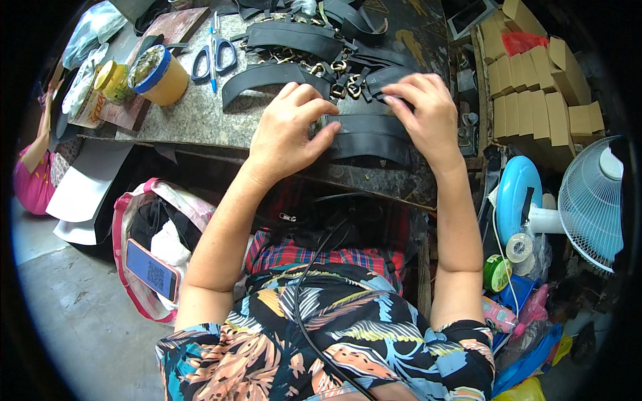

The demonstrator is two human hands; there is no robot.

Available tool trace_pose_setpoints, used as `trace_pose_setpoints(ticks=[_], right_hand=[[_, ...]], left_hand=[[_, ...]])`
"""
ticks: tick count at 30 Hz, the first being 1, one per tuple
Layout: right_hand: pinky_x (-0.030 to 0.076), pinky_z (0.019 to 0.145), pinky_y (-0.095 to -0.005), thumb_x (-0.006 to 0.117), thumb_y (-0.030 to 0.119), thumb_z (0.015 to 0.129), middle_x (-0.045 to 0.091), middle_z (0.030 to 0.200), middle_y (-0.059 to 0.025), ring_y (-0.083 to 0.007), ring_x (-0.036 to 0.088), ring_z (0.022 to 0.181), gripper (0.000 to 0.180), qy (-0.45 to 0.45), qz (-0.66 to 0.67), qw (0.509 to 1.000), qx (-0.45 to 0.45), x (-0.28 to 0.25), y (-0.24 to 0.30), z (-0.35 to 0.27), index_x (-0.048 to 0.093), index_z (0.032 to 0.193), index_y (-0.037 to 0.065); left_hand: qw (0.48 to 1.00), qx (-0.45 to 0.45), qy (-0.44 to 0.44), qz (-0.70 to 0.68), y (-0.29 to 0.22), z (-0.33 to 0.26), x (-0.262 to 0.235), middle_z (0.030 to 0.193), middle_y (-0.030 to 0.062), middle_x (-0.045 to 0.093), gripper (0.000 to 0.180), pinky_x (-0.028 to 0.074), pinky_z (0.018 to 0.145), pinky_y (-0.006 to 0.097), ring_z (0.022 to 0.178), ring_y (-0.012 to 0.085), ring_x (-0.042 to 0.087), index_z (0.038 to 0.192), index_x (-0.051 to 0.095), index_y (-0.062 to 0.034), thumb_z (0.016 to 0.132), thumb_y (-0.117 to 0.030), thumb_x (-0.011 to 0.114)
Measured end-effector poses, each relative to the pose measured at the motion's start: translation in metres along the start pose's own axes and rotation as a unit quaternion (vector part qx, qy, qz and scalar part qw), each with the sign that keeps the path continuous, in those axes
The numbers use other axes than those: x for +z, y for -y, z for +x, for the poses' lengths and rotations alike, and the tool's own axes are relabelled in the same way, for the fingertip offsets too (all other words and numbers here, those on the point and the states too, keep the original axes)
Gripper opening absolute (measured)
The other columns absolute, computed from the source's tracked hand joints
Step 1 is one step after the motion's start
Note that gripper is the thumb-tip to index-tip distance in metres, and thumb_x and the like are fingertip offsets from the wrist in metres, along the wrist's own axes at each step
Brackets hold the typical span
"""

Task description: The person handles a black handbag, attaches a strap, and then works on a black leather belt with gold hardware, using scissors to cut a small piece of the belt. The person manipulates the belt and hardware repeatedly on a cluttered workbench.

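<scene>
Several black leather-like straps [294, 38] with gold-coloured metal fittings [338, 65] lie in rows on the grey speckled worktop. My left hand [291, 130] reaches over the near edge, its thumb and forefinger apart beside the end of the nearest wide black strap [368, 148]; its other fingers are bent. My right hand [428, 117] is bent above the same strap's far side. Its thumb and fingertips close near the end of a second black strap [388, 77], next to the metal fittings. Exactly what lies between those fingertips is partly hidden.
Blue-handled scissors [224, 55] and a blue pen [214, 77] lie at the left, beside a blue-rimmed tub [160, 77]. Cardboard boxes [528, 113] and a fan [592, 200] stand at right. A pink-edged bag [144, 304] with a phone [152, 269] sits at lower left.
</scene>
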State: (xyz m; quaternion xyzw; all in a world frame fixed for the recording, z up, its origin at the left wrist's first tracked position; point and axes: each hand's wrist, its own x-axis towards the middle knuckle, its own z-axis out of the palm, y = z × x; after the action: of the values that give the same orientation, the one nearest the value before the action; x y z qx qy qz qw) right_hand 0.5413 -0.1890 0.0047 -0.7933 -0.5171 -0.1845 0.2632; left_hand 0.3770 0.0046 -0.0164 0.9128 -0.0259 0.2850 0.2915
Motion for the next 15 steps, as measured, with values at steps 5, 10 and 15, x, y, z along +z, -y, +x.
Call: trace_pose_setpoints(ticks=[5, 10, 15], right_hand=[[0.052, 0.082, -0.0367, 0.077, 0.033, 0.083, 0.069, 0.093, -0.0030, -0.0243, 0.062, 0.095, 0.026, 0.058, -0.095, 0.994, -0.003, 0.033, 0.006, 0.033, 0.076, 0.098, 0.013], [0.053, 0.074, -0.0355, 0.076, 0.023, 0.084, 0.070, 0.085, -0.0038, -0.0217, 0.065, 0.084, 0.019, 0.094, 0.043, 0.989, 0.107, 0.044, -0.001, 0.039, 0.072, 0.097, 0.010], [0.052, 0.071, -0.0216, 0.071, 0.007, 0.093, 0.070, 0.085, -0.0014, -0.0079, 0.065, 0.077, 0.007, 0.039, 0.389, 0.891, 0.231, 0.025, -0.011, 0.035, 0.065, 0.095, 0.004]], left_hand=[[0.998, -0.035, -0.055, -0.019, 0.003, -0.001, 0.003, 0.085, 0.0094, 0.063, 0.011, 0.051, 0.076, 0.039, 0.084, 0.0300, 0.059, 0.091, 0.070, -0.0046, 0.081, -0.002, 0.069], [0.998, -0.022, -0.053, -0.007, 0.004, -0.001, 0.004, 0.086, 0.0088, 0.064, 0.010, 0.051, 0.076, 0.039, 0.085, 0.0303, 0.061, 0.090, 0.069, -0.0046, 0.080, -0.002, 0.070], [0.998, -0.031, -0.056, -0.011, 0.001, 0.000, 0.002, 0.096, 0.0096, 0.065, 0.018, 0.051, 0.082, 0.040, 0.093, 0.0301, 0.061, 0.097, 0.070, -0.0053, 0.080, -0.003, 0.071]])
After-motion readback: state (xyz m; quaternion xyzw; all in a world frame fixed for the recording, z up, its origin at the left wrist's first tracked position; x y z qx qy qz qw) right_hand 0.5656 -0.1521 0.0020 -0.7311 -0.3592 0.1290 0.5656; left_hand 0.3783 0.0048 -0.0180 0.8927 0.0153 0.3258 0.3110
